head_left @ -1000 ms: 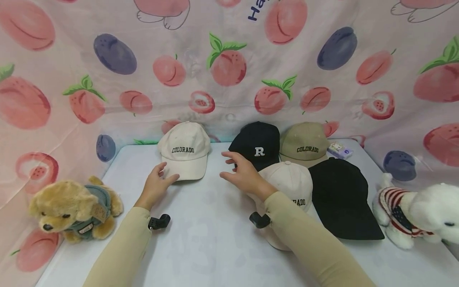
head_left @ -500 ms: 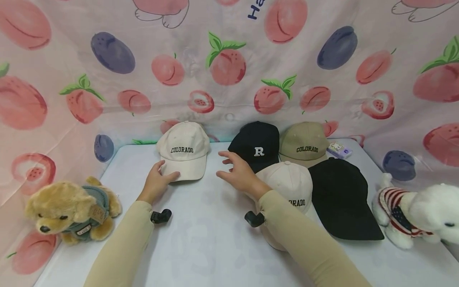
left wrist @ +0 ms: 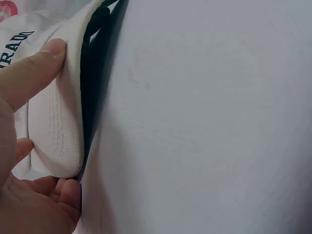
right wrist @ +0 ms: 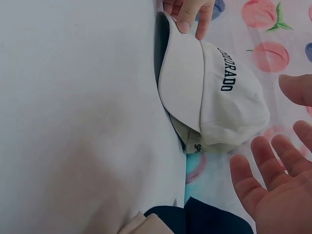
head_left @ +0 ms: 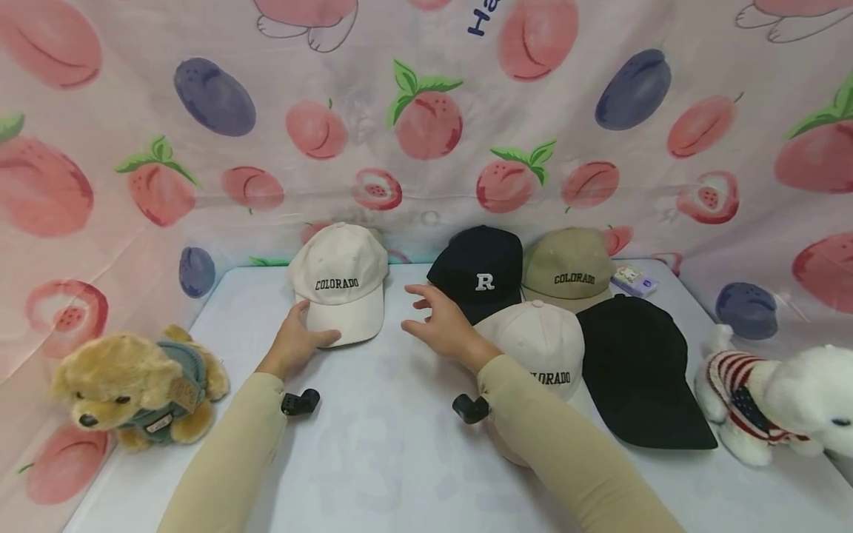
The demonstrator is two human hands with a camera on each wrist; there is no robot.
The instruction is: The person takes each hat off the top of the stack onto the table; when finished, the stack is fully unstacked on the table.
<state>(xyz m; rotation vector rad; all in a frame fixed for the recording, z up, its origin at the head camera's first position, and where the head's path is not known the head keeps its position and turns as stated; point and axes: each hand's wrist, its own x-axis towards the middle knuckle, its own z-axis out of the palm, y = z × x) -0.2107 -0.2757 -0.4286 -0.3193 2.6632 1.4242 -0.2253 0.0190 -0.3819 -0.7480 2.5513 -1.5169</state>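
A cream baseball cap [head_left: 338, 277] lettered COLORADO sits at the back left. My left hand [head_left: 296, 342] pinches the left edge of its brim, thumb on top and fingertips at the edge below, as the left wrist view shows. Beneath the brim a dark layer [left wrist: 91, 92] shows, and in the right wrist view a beige lettered piece [right wrist: 191, 145] peeks out under the cap's side. My right hand [head_left: 443, 322] hovers with fingers spread and holds nothing, right of the cream cap and in front of a black cap with a white R [head_left: 476, 263].
On the right stand a khaki COLORADO cap [head_left: 568, 259], a second cream cap [head_left: 533, 337] partly behind my right forearm, and a plain black cap [head_left: 633, 370]. A small purple packet [head_left: 634, 281] lies behind them. Plush dogs, one tan [head_left: 120, 381] and one white [head_left: 809, 392], flank the table.
The cream cap's brim has come slightly toward me and lower in the head view, with my left hand now gripping it. My right hand has shifted slightly left.
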